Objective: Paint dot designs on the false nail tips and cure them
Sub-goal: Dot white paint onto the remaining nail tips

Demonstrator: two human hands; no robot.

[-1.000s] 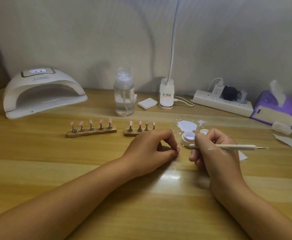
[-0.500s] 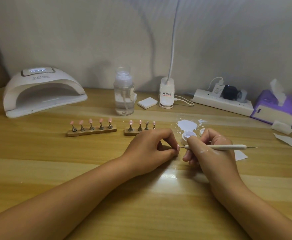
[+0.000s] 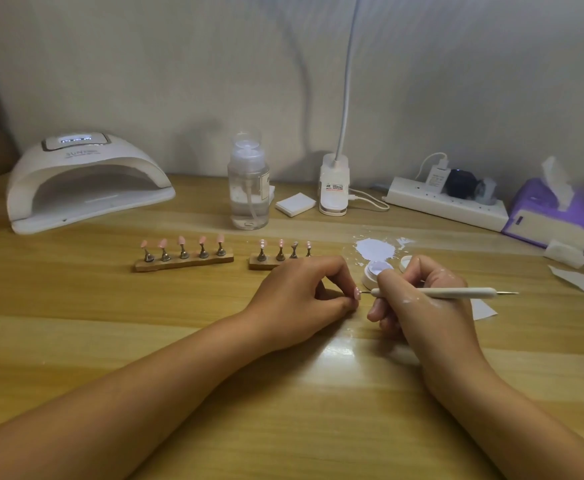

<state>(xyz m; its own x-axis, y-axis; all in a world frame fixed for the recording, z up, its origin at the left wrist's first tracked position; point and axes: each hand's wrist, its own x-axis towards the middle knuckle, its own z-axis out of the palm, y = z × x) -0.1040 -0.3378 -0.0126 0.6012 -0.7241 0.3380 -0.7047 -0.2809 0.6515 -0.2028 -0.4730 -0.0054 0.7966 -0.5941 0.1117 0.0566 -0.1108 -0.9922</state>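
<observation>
On the pale wooden counter [image 3: 76, 341] the white arched curing lamp [image 3: 89, 178] stands at the far left, well apart from the work. The left hand [image 3: 301, 299] rests on the wood and pinches a small pink false nail tip [image 3: 356, 293] between thumb and forefinger, just in front of the right-hand wooden holder strip [image 3: 261, 265]. The right hand [image 3: 422, 299] grips a slim white dotting tool [image 3: 457, 292] like a pen. A second ago the tool's near point sat by the small open white gel pot [image 3: 375, 271]. It has since slid left, and its fine tip now meets, or all but meets, the pinched nail tip. This looks like the loaded tool reaching the tip to lay a dot. Curing under the lamp is not yet begun.
</observation>
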